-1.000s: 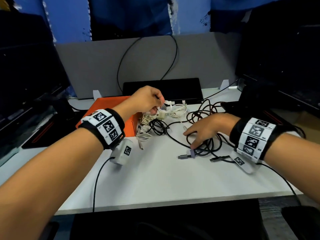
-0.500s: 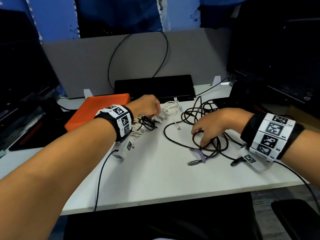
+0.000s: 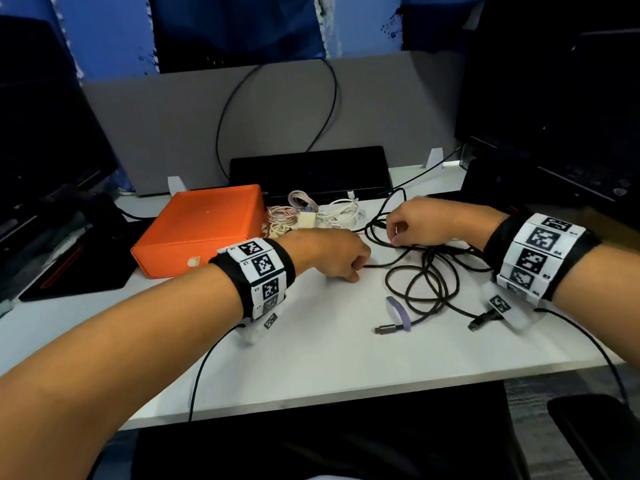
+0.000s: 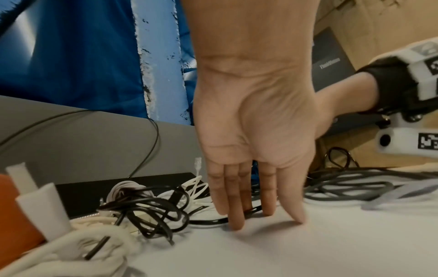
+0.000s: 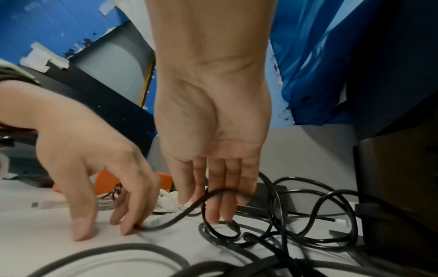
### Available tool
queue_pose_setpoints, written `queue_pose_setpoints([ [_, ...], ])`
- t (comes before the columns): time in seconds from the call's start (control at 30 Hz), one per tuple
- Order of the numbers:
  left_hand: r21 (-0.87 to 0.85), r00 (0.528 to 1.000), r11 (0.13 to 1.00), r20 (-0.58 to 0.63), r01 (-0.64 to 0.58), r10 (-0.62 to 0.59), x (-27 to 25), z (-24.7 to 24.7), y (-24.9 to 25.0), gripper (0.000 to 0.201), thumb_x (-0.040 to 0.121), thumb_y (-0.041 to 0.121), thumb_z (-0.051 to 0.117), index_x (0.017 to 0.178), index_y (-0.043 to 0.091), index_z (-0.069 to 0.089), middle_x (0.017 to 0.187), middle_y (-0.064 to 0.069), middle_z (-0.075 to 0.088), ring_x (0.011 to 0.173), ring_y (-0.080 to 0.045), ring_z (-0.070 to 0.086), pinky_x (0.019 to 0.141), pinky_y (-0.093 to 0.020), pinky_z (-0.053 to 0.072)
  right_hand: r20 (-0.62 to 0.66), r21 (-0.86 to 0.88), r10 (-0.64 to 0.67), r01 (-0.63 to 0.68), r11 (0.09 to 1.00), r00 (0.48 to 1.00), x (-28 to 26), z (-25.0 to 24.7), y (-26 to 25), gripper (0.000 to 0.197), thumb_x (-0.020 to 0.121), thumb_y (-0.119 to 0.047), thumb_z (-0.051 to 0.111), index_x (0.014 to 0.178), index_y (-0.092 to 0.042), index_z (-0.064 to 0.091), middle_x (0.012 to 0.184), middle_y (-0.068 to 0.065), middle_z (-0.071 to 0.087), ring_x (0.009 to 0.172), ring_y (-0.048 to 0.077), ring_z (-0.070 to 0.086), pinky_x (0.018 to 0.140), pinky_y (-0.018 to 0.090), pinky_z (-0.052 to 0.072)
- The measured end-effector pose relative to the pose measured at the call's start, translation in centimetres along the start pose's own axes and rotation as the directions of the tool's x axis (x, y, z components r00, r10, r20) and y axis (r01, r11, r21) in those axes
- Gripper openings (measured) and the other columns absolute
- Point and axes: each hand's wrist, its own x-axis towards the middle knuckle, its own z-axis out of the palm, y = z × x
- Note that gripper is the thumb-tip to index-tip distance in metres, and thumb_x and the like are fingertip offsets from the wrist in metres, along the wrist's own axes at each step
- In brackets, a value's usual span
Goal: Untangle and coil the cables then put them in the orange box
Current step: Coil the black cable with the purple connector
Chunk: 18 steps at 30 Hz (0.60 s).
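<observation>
The left hand, at the centre of the head view, is pressing its straight, close-set fingers onto a strand of the black cable, apparently pinning it to the white bench so that the other hand can work the loops free; whether any finger is actually curling round the strand cannot be told. The right hand, at right of centre, is reaching down into the upper part of the same black tangle; one loop is crossing in front of its nearly straight fingers, as if being hooked and drawn apart, though a true pinch is not showing. The cable's plug ends and a lilac tie are lying loose toward the lower right of the tangle, so the coiling is judged as not yet begun. The white cables are lying bundled just above the hands, beside the orange box; the box is sitting at left of centre with its lid shut, so its contents are hidden; opening it is judged a later step.
</observation>
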Motion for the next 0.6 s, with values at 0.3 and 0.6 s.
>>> queue_pose_setpoints([
  [0.3, -0.054, 0.997, 0.998, -0.066, -0.034, 0.03, 0.2, -1.4, 2.6, 0.045, 0.096, 0.064, 0.054, 0.109, 0.022, 0.062, 0.102, 0.003, 0.063, 0.095, -0.021, 0.059, 0.079, -0.037, 0.05, 0.493, -0.104, 0.192, -0.162, 0.981, 0.849, -2.2, 0.9, -0.2, 0.04, 0.083, -0.053, 0.079, 0.092, -0.017, 0.062, 0.085, 0.003, 0.071, 0.065, 0.02, 0.058, 0.055, 0.029, 0.049],
  [0.6, -0.173, 0.998, 0.984, 0.038, 0.048, -0.042, 1.1, -2.6, 3.5, 0.053, 0.094, 0.063, 0.058, 0.117, 0.016, 0.064, 0.108, 0.002, 0.061, 0.1, -0.02, 0.057, 0.076, -0.031, 0.044, -0.176, 0.152, 0.124, -0.098, 0.983, 0.976, -3.1, -4.3, 2.8, 0.021, 0.089, -0.018, 0.075, 0.076, -0.018, 0.058, 0.07, -0.004, 0.06, 0.063, 0.017, 0.054, 0.06, 0.031, 0.04],
])
